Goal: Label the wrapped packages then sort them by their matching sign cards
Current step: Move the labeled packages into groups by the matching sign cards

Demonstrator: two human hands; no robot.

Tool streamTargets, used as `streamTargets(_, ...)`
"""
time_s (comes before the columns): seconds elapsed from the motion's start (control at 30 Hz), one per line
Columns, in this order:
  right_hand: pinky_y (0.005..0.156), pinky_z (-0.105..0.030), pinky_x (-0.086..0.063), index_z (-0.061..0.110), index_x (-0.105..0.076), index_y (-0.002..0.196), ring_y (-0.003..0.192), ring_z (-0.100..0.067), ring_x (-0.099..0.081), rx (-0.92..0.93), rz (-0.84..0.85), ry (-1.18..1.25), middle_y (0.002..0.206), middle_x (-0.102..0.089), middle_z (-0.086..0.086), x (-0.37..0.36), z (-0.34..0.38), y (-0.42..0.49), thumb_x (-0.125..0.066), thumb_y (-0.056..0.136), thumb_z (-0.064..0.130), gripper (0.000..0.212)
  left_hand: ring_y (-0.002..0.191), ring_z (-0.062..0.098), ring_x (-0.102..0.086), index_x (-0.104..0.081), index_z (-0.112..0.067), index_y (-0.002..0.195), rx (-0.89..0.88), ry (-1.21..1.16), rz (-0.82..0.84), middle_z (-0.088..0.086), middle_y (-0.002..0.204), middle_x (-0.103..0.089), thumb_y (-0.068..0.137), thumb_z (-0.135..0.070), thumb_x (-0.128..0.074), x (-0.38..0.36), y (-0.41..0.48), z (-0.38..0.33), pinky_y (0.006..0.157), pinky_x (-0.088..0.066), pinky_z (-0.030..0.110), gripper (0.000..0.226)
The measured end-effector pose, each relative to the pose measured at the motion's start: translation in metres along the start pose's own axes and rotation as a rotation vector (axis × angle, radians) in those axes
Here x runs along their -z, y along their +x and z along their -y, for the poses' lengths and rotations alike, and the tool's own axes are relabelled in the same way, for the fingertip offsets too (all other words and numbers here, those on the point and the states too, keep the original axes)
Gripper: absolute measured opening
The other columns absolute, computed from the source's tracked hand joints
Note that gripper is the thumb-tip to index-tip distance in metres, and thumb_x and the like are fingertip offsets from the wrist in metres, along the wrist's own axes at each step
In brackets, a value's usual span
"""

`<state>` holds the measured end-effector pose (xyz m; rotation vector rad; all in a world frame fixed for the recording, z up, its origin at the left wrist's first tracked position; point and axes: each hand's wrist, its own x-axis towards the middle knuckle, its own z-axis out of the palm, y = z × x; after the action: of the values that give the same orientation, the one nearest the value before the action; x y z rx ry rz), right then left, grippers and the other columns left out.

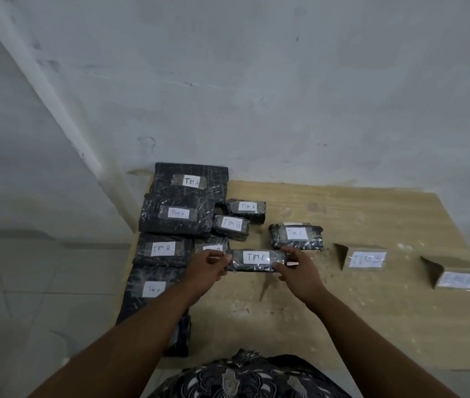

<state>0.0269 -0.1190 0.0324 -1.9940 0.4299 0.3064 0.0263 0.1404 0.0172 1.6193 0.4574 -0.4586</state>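
Grip first: the left hand point(208, 271) pinches the left end of the held package point(256, 261) and the right hand point(297, 272) pinches its right end, with fingers and thumbs curled round the black wrap. The package's long axis runs left to right, straight from one hand to the other. Its white label, reading "TIM C", faces up and sits upright to the person. Whether it rests on the worktop point(343, 311) or hangs just above it cannot be told.

Ten wrapped packages show, counting this one. Just beyond the grip, slightly right, lies the second TIM C package point(295, 237), also lengthwise left to right. Beyond and left of the grip are three TIM A packages point(190, 179) point(176, 216) point(245, 209) and two TIM B packages point(231, 226) point(162, 249). A half-hidden package point(212, 244) sits just behind the left hand. Left of the grip and nearer lies a package with an unclear letter point(153, 291), and another package point(180, 334) is partly under the left forearm.

Right of the grip, well apart, stand two folded sign cards point(366, 258) point(458, 278), their writing too blurred to read.
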Motion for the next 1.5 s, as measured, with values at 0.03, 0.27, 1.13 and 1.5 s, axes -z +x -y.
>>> streamTargets(0.03,0.088,-0.048,-0.064,0.025,-0.066,0.134,0.093,-0.014,-0.074,0.018,0.002,-0.032,0.110,-0.071,0.010,0.006,0.002,0.008,-0.084,0.089,0.028,0.049,0.085,0.017,-0.077,-0.069,-0.018,0.111,-0.011,-0.002,-0.019,0.005,0.102,-0.077,0.093,-0.038,-0.077,-0.004,0.003,-0.005,0.082,-0.063,0.034,0.029)
streamTargets(0.27,0.071,-0.023,-0.053,0.027,-0.061,0.142,0.091,0.003,-0.067,0.095,-0.041,-0.098,0.110,-0.070,0.013,0.049,0.019,0.051,-0.080,0.094,0.026,0.051,0.089,0.019,-0.075,-0.074,-0.021,0.108,-0.078,0.050,-0.154,-0.002,0.098,-0.077,0.093,-0.036,-0.077,-0.046,0.027,-0.034,0.081,-0.064,0.044,0.022)
streamTargets(1.13,0.087,-0.042,-0.062,0.032,-0.054,0.150,0.101,-0.024,-0.072,0.015,-0.030,-0.150,0.135,-0.067,-0.002,0.112,0.002,0.149,-0.067,0.098,0.041,0.055,0.116,0.015,-0.062,-0.054,-0.022,0.148,-0.104,0.387,-0.066,-0.002,0.136,-0.065,0.097,-0.043,-0.066,-0.150,0.093,-0.105,0.096,-0.048,0.029,0.057)
streamTargets(1.5,0.069,-0.028,-0.056,0.036,-0.066,0.133,0.085,-0.004,-0.067,0.092,-0.165,-0.188,0.123,-0.061,0.004,0.112,-0.008,0.129,-0.067,0.099,0.033,0.033,0.091,0.004,-0.063,-0.063,-0.026,0.121,-0.195,0.361,-0.167,-0.012,0.103,-0.066,0.099,-0.034,-0.065,-0.154,0.084,-0.101,0.066,-0.044,0.016,0.023)
